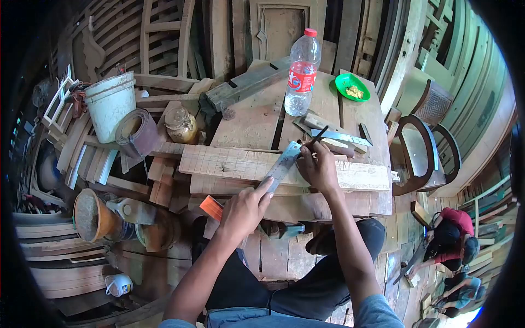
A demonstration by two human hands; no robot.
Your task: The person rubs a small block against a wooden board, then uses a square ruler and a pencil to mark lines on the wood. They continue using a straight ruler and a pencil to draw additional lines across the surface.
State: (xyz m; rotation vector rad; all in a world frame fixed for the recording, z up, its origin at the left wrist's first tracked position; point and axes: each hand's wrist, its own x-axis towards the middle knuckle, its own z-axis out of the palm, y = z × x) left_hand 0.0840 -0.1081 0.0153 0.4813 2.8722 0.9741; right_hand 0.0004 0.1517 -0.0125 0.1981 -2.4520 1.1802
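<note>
My left hand (243, 210) is closed on a try square; its marked metal blade (284, 164) slants over a pale wooden plank (219, 161). An orange end (211, 208), apparently the square's handle, sticks out left of the hand. Between the fingers of my right hand (318, 167) is a thin dark pencil (321, 134), held near the blade's upper end. Several fine lines cross the left part of the plank. Just beyond my right hand lie a shiny metal blade (342, 136) and some wooden-handled tools, partly overlapping.
A water bottle (302, 74) and a green bowl (353, 87) stand on the wooden bench (249, 128). On the left are a white bucket (112, 106), a sanding-belt roll (136, 134) and a jar (180, 124). Two people (456, 238) work at lower right.
</note>
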